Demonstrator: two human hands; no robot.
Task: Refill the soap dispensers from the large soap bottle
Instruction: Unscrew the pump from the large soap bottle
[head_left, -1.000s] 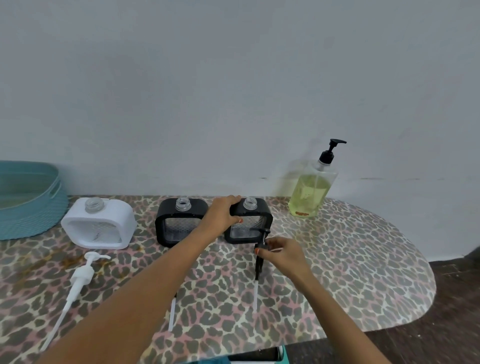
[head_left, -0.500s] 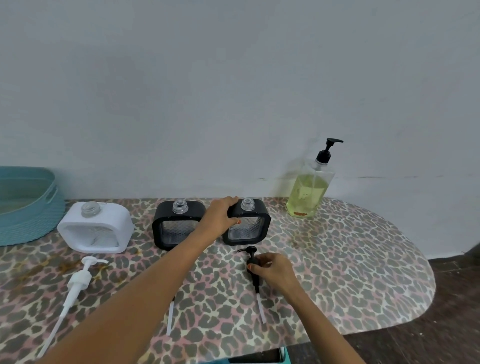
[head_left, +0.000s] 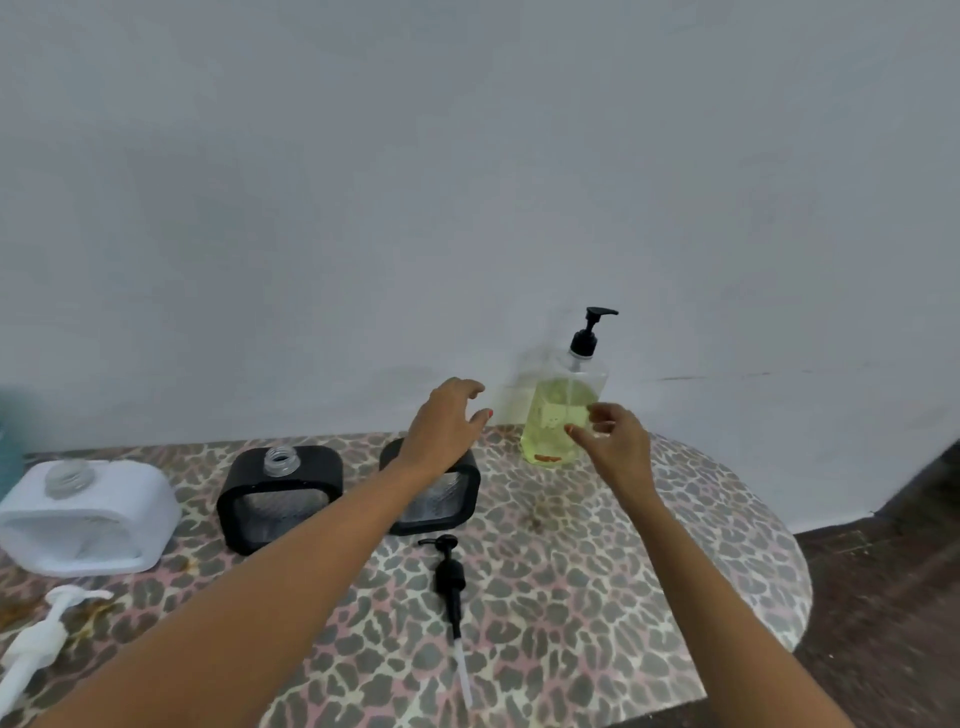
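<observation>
The large soap bottle (head_left: 563, 410), clear with yellow-green soap and a black pump, stands at the back of the table by the wall. My right hand (head_left: 613, 436) hovers just in front of it, fingers loosely spread, holding nothing. My left hand (head_left: 447, 423) is raised above the right black dispenser (head_left: 441, 499), empty, and hides its neck. Further left stand a second black dispenser (head_left: 280, 493) and a white dispenser (head_left: 85, 514), both with open necks. A black pump (head_left: 449, 577) lies on the table in front.
A white pump (head_left: 41, 631) lies at the front left on the leopard-print table (head_left: 597, 597). A teal basket's edge (head_left: 5, 447) shows at the far left. The table's rounded right end drops to a dark floor (head_left: 883, 597). A plain wall rises behind.
My right hand has let go of the black pump, which now lies flat, and has moved up to the large bottle. My left hand has lifted off the right black dispenser.
</observation>
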